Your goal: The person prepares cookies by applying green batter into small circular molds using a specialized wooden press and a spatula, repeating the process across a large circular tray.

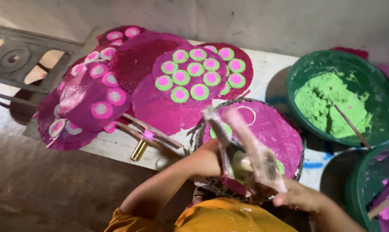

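Hands at the round magenta disc — right hand grips a clear plastic piping bag; left hand's grip is hidden.
Under the bag, that disc carries few dots — finished green-and-pink dotted discs lie beyond; green paste bowl sits right.

Both hands gripped a clear piping bag over a magenta disc at the frame's centre, the left hand at its 9 o'clock side and the right hand at 5 o'clock. At 10 to 12 o'clock from it lay finished magenta discs dotted green and pink. At 2 o'clock stood a green basin of green paste with a stick in it.
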